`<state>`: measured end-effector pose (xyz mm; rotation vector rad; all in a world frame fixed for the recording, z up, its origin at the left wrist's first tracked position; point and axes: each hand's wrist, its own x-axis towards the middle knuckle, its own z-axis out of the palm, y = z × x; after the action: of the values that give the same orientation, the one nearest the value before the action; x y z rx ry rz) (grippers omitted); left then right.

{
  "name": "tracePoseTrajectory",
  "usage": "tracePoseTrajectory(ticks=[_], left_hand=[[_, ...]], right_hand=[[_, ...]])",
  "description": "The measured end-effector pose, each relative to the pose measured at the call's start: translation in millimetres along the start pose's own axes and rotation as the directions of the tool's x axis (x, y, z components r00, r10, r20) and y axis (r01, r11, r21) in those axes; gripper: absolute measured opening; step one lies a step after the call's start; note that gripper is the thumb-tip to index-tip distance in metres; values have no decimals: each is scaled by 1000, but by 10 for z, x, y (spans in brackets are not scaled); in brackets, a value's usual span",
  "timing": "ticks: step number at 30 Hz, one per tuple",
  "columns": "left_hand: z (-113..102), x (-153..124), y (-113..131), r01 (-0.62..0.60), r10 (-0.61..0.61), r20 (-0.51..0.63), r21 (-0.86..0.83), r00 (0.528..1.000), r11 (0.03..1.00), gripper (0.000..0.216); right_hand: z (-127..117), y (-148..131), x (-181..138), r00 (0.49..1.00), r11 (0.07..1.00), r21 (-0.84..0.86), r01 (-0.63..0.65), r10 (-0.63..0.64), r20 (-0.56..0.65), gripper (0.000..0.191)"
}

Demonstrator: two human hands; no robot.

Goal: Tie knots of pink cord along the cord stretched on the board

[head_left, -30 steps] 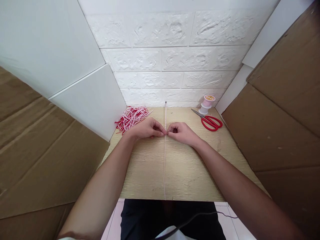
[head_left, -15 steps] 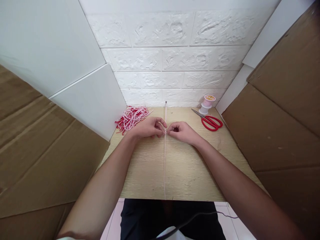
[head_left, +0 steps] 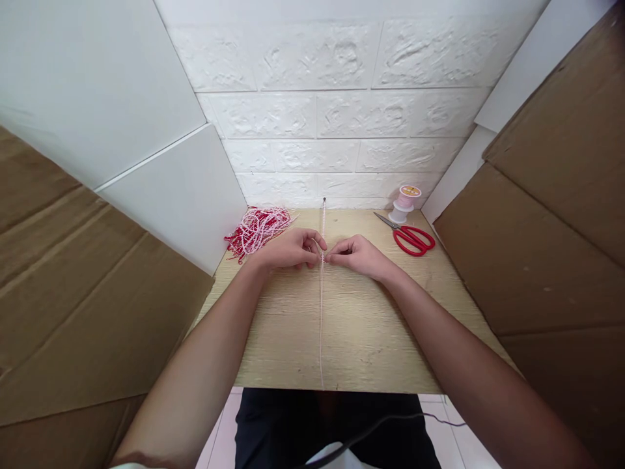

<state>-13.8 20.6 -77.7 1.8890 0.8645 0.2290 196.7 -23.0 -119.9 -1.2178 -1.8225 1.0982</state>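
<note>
A pale pink cord (head_left: 321,326) runs straight from a small dark peg (head_left: 324,199) at the wall down to the table's front edge. Its far stretch looks knotted or braided, the near stretch plain. My left hand (head_left: 297,247) is at the cord's left side, thumb and fingers pinched close to the knotting point. From the right, my right hand (head_left: 356,254) pinches thin thread at the same spot, thumb against forefinger. The fingertips of both hands nearly meet around the cord. The thread ends between the fingers are too fine to make out clearly.
A heap of red and pink braided cords (head_left: 258,229) lies at the back left. Red-handled scissors (head_left: 413,240) and stacked thread spools (head_left: 404,203) are at the back right. Cardboard panels (head_left: 547,260) flank the wooden table (head_left: 371,345); a white brick-pattern wall (head_left: 342,117) stands behind.
My right hand's fingers have closed flatter together, narrowing the gap between thumb and forefinger. My left hand has hardly moved, and the cord stays in place.
</note>
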Motion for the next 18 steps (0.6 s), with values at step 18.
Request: tracePoseTrajectory(ticks=[18], left_hand=[[-2, 13, -3, 1, -1, -2, 27, 1000, 1000, 34]], right_hand=[[-22, 43, 15, 992, 999, 42, -6, 1, 127, 18]])
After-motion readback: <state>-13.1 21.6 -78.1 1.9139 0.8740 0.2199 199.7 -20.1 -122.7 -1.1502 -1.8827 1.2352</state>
